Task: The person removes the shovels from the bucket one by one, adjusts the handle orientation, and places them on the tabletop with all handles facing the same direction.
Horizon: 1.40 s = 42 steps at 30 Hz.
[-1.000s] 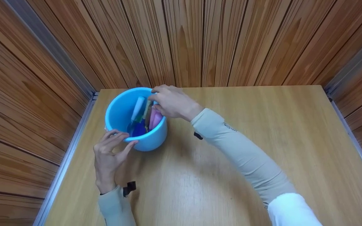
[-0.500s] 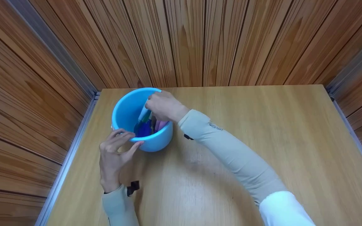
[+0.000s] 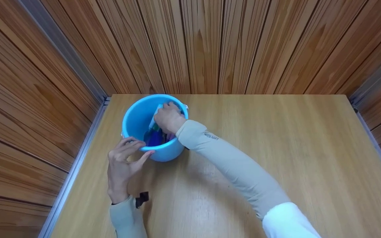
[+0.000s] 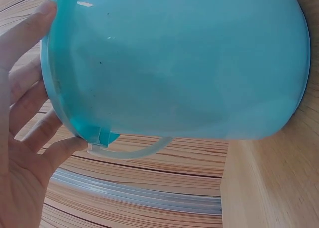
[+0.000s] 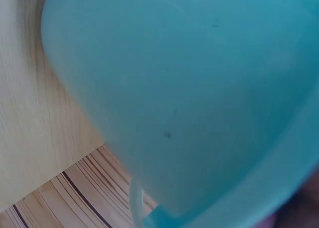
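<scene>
- The round light-blue plastic bucket point(image 3: 167, 156) stands mouth-up on the table, toward the far left corner; a pale translucent curved handle point(image 4: 137, 153) hangs at its side.
- Inside lie a deep-blue object point(image 3: 155, 138), a slim light-blue bar-shaped piece point(image 3: 152, 122) leaning beside it with a bit of green at its lower end, and a pinkish-purple object point(image 3: 170, 136), mostly covered.
- The left hand point(image 3: 120, 167) pinches the near-left part of the bucket's rim, thumb outside, fingers over the edge.
- The right hand point(image 3: 169, 118) reaches into the bucket above these objects; its fingertips are hidden, so whether they grip anything cannot be told.
- Grey-beige sleeves cover both forearms, the left sleeve point(image 3: 127, 218) and the right sleeve point(image 3: 230, 165), the latter meeting a white garment point(image 3: 286, 219).
- A small black piece point(image 3: 142, 199) sits at the left wrist.
- Beneath is a light wood-grain table point(image 3: 276, 142), bordered by brown plank-patterned walls point(image 3: 200, 46) and a grey metal strip point(image 3: 67, 185) along its left side.
</scene>
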{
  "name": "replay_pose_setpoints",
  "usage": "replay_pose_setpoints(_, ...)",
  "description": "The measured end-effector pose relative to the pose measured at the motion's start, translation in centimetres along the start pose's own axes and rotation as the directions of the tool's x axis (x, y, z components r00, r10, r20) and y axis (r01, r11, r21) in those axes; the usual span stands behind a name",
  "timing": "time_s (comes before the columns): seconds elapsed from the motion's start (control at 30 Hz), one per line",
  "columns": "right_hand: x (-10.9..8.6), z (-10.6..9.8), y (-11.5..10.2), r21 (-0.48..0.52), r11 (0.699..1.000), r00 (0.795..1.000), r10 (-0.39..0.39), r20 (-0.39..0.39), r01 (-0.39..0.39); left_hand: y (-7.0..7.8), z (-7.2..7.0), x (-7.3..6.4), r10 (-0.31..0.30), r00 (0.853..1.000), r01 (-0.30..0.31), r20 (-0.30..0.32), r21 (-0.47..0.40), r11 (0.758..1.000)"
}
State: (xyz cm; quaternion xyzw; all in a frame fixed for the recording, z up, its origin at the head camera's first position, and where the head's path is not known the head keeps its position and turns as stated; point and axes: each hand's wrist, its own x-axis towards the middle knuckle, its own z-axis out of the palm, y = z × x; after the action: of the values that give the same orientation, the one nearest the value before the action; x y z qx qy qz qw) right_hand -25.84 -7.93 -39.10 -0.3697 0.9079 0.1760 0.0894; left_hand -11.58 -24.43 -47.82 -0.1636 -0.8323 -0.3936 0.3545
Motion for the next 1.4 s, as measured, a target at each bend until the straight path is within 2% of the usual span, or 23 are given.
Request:
replay_pose_setpoints(0.23, 1.7, 0.5, -2.3, -0.182, 0.980, 0.991, 0.101, 0.085, -0.085, 0.1, -0.2, 0.1, -0.011, 1.000, 0.011, -0.001, -0.014, 1.000)
replay_pose_setpoints(0.37, 2.3, 0.8, -3.1, -0.209, 0.973, 0.987, 0.122, 0.105, -0.098, 0.3, -0.3, 0.1, -0.033, 0.999, 0.034, 0.006, -0.014, 0.999)
replay_pose_setpoints(0.47, 2.5, 0.8, -3.3, -0.186, 0.978, 0.989, 0.117, 0.089, -0.099, 0.3, -0.4, 0.2, -0.038, 0.999, 0.037, 0.023, 0.014, 0.999)
replay_pose_setpoints(0.57, 2.4, 0.8, -3.1, -0.184, 0.978, 0.992, 0.110, 0.056, -0.098, 0.2, -0.3, 0.3, -0.010, 0.999, 0.009, 0.039, 0.034, 0.999)
replay_pose_setpoints(0.83, 2.1, 0.5, -2.5, -0.193, 0.979, 0.998, 0.066, 0.024, -0.060, -0.8, 0.4, -0.1, 0.147, 0.988, -0.149, 0.041, 0.070, 0.986)
replay_pose_setpoints(1.07, 0.7, -0.9, -1.7, -0.221, 0.973, 0.998, 0.060, -0.029, -0.065, -1.7, 0.1, -0.1, 0.230, 0.973, -0.233, 0.034, 0.100, 0.967)
replay_pose_setpoints(1.2, -0.8, -2.2, -0.4, -0.231, 0.969, 0.993, 0.063, -0.098, -0.084, -2.1, 0.0, -0.1, 0.217, 0.976, -0.219, 0.028, 0.100, 0.971)
replay_pose_setpoints(1.4, -3.6, -3.4, 2.0, -0.263, 0.956, 0.972, 0.070, -0.225, -0.129, -2.1, -0.1, -0.4, 0.203, 0.979, -0.203, 0.016, 0.086, 0.975)
